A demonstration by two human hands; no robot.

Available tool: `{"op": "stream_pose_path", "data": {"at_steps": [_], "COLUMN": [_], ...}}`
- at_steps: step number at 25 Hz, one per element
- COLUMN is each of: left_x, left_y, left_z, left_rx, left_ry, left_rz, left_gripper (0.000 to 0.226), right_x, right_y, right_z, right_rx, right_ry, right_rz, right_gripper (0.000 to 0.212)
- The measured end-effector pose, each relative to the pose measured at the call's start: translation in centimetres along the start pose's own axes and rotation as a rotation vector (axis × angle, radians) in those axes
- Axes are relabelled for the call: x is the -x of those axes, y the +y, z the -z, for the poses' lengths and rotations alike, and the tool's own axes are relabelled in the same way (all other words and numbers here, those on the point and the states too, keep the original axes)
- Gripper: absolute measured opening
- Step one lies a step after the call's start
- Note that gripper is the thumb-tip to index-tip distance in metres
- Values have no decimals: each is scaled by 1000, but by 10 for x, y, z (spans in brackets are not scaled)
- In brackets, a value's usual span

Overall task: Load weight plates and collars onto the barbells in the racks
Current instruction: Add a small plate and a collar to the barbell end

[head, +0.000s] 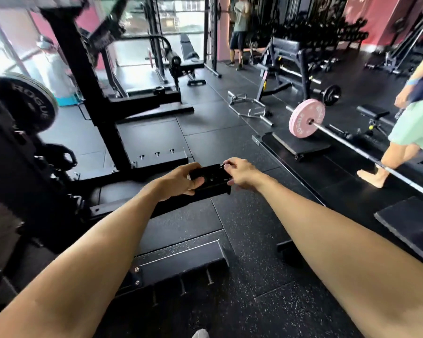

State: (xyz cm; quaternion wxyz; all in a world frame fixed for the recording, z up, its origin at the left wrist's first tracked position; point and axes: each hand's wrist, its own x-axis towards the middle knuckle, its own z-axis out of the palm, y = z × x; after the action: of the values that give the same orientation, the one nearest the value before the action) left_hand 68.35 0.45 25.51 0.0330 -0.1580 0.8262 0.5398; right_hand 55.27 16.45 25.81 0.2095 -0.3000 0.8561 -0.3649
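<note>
Both hands hold one small black object out in front of the body, above the rubber floor (254,235); it looks like a barbell collar (211,178), though its dark shape is hard to read. The left hand (178,179) wraps the near left side, thumb curled over the top. The right hand (241,173) pinches the right end between fingertips and thumb. So each grip is pressed onto the collar, neither spread.

The main risk, as I judge it, is the light pinch on the right: if the left hand lets go first, the collar could twist out and drop to the floor. If it is a clamp type, working the lever this close to the fingertips could nip them.

The black rack (88,76) stands to the left, with a grey weight plate (32,98) on it at the left edge. No bare barbell end shows beside the hands, so the collar is not yet near a sleeve; carrying it there past the steel foot (178,264) of the rack invites a stubbed toe.

Another person (410,128) stands barefoot by a loaded bar with a pink plate (305,118) on the right, well apart.
</note>
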Motion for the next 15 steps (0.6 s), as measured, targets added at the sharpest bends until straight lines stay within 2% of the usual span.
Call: {"op": "stream_pose_path", "data": {"at_steps": [3,6,8,12,13,15], "left_x": [68,120,155,224,240,270], "left_y": [39,69,89,124,130,142], "left_z": [-12,-17,-14,7,11,20], "left_rx": [196,395,424,403,413,463], "left_ry": [30,129,199,400,445,485], "left_rz": [-55,-49,-28,-103,-119,-141], "left_gripper": [16,9,15,49,52,45], "right_x": [66,111,139,199,213,241], "right_y": [-34,-68,-93,-158,-173,-201], "right_z": [17,28,34,37,36,33], "right_rx": [-183,-272,-356,-444,-453,-490], "right_ry": [27,-10,-49,-49,-37,-13], "right_rz": [57,122,125,155,171,192], "right_gripper": [25,2,5,25,27,31]}}
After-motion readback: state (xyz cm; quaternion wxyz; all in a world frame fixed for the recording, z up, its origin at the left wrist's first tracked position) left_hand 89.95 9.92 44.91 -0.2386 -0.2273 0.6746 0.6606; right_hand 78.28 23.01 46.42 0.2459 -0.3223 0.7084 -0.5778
